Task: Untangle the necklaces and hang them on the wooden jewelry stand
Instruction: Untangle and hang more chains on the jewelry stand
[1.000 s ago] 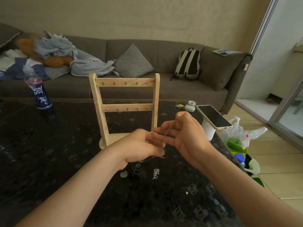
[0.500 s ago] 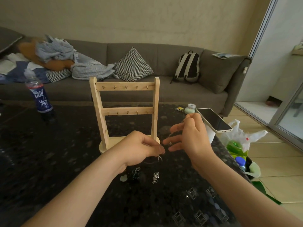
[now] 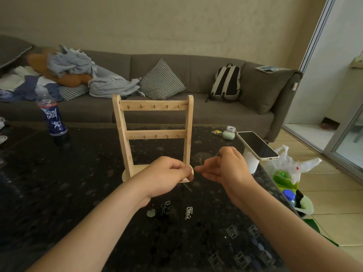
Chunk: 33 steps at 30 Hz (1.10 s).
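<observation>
a fine chain (image 3: 187, 187) is pinched in the curled left hand (image 3: 167, 174) and right hand (image 3: 225, 167), stretched just before the wooden stand (image 3: 155, 132), presumably so its tangle can be opened before hanging

At centre frame, a left hand (image 3: 167, 173) and right hand (image 3: 225, 167) pinch what appears to be a thin necklace (image 3: 187, 187), blurred, before the upright wooden jewelry stand (image 3: 155, 132); a silver chain (image 3: 189, 212) and dark tangle (image 3: 165, 208) lie below on the black table (image 3: 59, 183).
</observation>
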Each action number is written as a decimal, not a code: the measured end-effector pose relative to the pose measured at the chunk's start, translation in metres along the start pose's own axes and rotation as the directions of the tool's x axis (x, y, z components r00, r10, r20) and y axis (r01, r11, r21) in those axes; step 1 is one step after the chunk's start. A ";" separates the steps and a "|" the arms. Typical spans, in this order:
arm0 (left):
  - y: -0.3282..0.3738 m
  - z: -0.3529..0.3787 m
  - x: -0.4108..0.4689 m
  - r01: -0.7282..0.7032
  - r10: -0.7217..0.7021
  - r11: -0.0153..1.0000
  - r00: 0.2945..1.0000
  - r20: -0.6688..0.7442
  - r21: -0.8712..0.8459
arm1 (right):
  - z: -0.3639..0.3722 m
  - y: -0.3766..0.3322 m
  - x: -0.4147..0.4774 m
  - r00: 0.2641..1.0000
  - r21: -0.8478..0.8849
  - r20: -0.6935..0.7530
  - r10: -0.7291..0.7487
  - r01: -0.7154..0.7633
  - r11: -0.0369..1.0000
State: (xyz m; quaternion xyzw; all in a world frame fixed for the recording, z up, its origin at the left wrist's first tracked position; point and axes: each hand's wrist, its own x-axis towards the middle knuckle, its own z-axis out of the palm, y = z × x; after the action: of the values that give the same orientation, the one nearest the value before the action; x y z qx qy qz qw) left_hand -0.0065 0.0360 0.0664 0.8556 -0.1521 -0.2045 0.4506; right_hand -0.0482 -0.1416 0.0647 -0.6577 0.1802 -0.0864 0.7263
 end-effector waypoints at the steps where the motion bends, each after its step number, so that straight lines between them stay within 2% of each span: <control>1: 0.000 0.000 0.000 0.000 0.000 1.000 1.000 -0.007 0.003 | 0.000 0.000 0.000 1.000 0.009 -0.008 -0.004 0.004 1.000; 8: 0.003 -0.002 -0.004 -0.002 0.002 1.000 1.000 0.020 0.001 | 0.004 0.002 0.001 0.999 0.012 -0.025 -0.041 0.041 0.999; 12: 0.004 -0.002 -0.005 0.014 -0.013 1.000 1.000 0.013 -0.006 | 0.002 0.007 0.006 0.999 0.041 0.039 -0.038 0.036 0.999; 14: 0.003 -0.002 -0.006 0.039 -0.039 0.999 0.999 -0.008 0.000 | -0.001 0.006 0.006 0.997 -0.028 0.062 -0.042 0.044 0.999; 15: 0.002 -0.002 -0.006 0.049 -0.049 0.999 0.999 -0.025 0.014 | -0.002 0.005 0.005 0.996 -0.120 0.065 -0.065 0.072 0.990; 16: -0.001 -0.002 -0.005 0.058 -0.056 0.997 0.997 -0.049 0.041 | -0.005 0.005 0.005 0.991 -0.269 0.069 -0.114 0.129 0.954; 17: -0.003 -0.002 -0.004 0.067 -0.060 0.995 0.995 -0.082 0.079 | -0.009 0.004 0.004 0.979 -0.450 0.090 -0.184 0.205 0.869; 18: -0.005 -0.002 -0.003 0.076 -0.062 0.990 0.991 -0.122 0.115 | -0.013 0.003 0.003 0.959 -0.613 0.146 -0.244 0.281 0.739; 19: -0.007 -0.003 -0.003 0.088 -0.064 0.986 0.984 -0.163 0.145 | -0.015 0.003 0.004 0.940 -0.727 0.207 -0.271 0.333 0.601; 20: -0.009 -0.004 -0.002 0.103 -0.068 0.981 0.977 -0.201 0.167 | -0.017 0.004 0.005 0.932 -0.789 0.242 -0.269 0.350 0.505; 21: -0.010 -0.006 -0.001 0.121 -0.075 0.975 0.969 -0.236 0.185 | -0.019 0.005 0.007 0.932 -0.818 0.258 -0.255 0.351 0.456; 27: -0.015 -0.011 0.002 0.236 -0.124 0.931 0.922 -0.368 0.279 | -0.028 0.013 0.018 0.971 -0.894 0.210 -0.113 0.237 0.380; 33: -0.015 -0.011 0.002 0.299 -0.169 0.892 0.916 -0.363 0.338 | -0.028 0.013 0.021 0.994 -0.912 0.095 -0.062 0.111 0.394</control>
State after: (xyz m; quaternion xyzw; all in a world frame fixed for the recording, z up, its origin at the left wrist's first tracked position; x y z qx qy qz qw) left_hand 0.0020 0.0512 0.0596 0.9613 -0.0076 -0.0805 0.2633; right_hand -0.0405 -0.1736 0.0467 -0.9582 0.1471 0.0039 0.2454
